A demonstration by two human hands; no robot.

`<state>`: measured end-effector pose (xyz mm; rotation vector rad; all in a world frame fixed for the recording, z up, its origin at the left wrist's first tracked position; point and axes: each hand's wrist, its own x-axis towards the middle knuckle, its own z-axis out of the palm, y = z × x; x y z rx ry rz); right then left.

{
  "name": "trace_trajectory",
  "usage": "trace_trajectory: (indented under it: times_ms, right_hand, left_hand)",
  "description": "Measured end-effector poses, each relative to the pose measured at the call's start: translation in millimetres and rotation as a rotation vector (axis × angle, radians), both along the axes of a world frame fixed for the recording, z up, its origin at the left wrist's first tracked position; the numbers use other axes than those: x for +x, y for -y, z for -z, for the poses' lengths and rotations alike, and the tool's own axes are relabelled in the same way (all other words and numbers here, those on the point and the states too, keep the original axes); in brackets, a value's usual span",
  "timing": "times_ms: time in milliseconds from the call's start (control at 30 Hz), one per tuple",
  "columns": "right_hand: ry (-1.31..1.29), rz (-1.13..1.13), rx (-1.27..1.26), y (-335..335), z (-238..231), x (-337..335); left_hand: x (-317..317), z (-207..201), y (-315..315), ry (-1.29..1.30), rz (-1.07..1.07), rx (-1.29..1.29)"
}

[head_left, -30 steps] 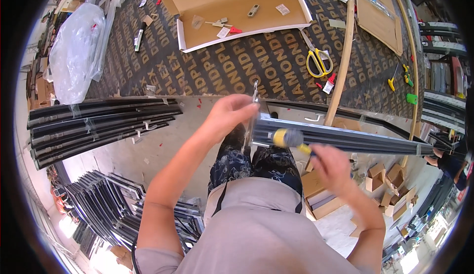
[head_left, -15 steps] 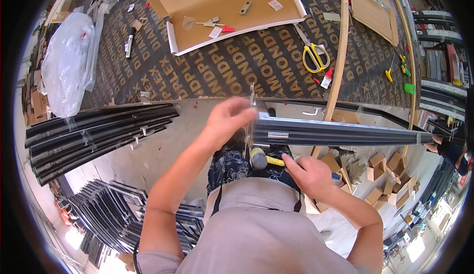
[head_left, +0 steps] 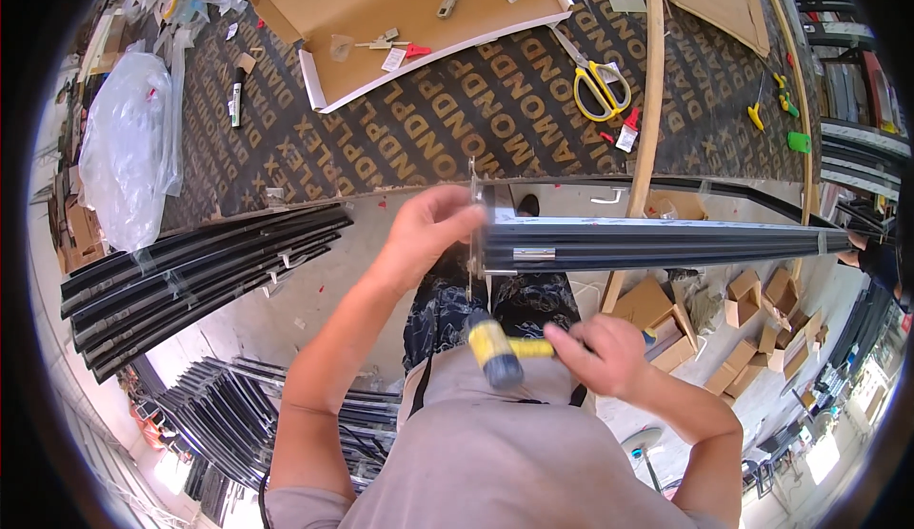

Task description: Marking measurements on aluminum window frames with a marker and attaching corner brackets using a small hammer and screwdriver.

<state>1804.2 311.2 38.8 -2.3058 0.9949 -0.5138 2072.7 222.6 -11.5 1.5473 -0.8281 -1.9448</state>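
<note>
My right hand (head_left: 607, 353) is wrapped around the yellow handle of a mallet (head_left: 491, 352). The mallet's black and yellow head hangs in front of my waist, apart from the workpiece. At the near end of a long dark metal frame (head_left: 657, 250), my left hand (head_left: 430, 231) pinches a thin upright strip (head_left: 473, 267) that looks shiny and partly see-through. That strip stands across the frame's end; blur hides whether it is fully seated. A small silver metal fitting (head_left: 534, 255) sits on the frame's side.
Across the printed dark worktable (head_left: 381, 153) lie an open cardboard box (head_left: 419, 53), yellow-handled scissors (head_left: 602, 91) and a marker (head_left: 237, 98). Stacked dark profiles (head_left: 200, 281) stand at left. A wooden strip (head_left: 652, 72) crosses the table. Another person's hand (head_left: 852, 248) is at the frame's far end.
The mallet has swung away from the strip, down toward my body, and its head has turned. My left hand stays at the frame's end. The whole view has shifted slightly.
</note>
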Motion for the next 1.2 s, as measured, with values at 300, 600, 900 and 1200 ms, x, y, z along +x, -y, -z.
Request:
trace_trajectory:
  times_ms: [300,600,900,1200]
  right_hand:
    - [-0.208,0.076,0.057,1.5,18.3,9.6]
    - [-0.269,0.136,0.109,-1.3,35.2,16.9]
    - [-0.332,0.281,0.233,34.5,12.7,11.7]
    - [-0.681,-0.05,0.106,80.5,-24.7,35.2]
  left_hand:
    - [10.1,28.3,0.5,-0.019,-0.005,0.046]
    - [7.8,42.0,7.8,-0.061,0.032,0.036]
    - [3.5,51.8,6.6,-0.079,0.043,0.016]
    - [2.5,61.5,3.0,-0.068,-0.015,-0.011]
